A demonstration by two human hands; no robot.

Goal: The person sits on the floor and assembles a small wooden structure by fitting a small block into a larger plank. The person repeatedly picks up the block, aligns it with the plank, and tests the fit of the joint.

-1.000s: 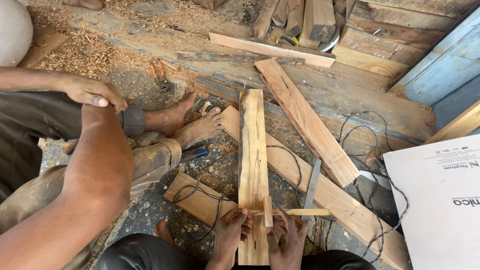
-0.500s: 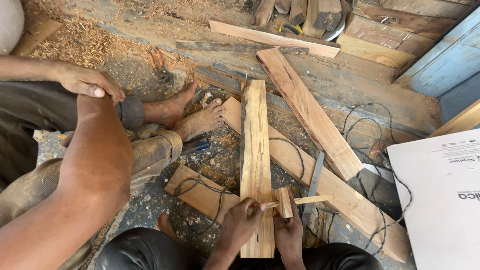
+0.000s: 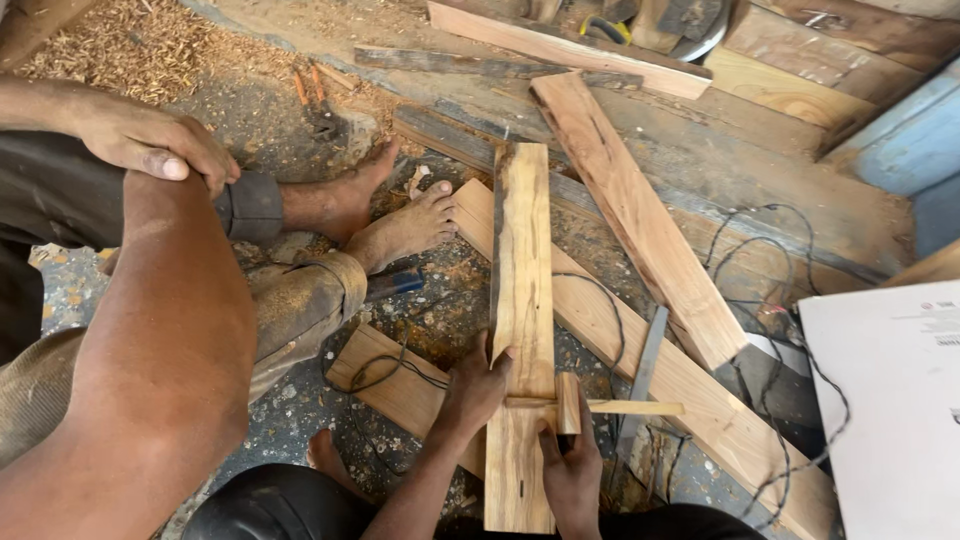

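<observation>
2 hands (image 3: pixel 475 385), 2 bare feet (image 3: pixel 400 232)

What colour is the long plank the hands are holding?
The plank is light yellowish-brown wood with darker brown streaks along its left edge; the head view shows it.
</observation>
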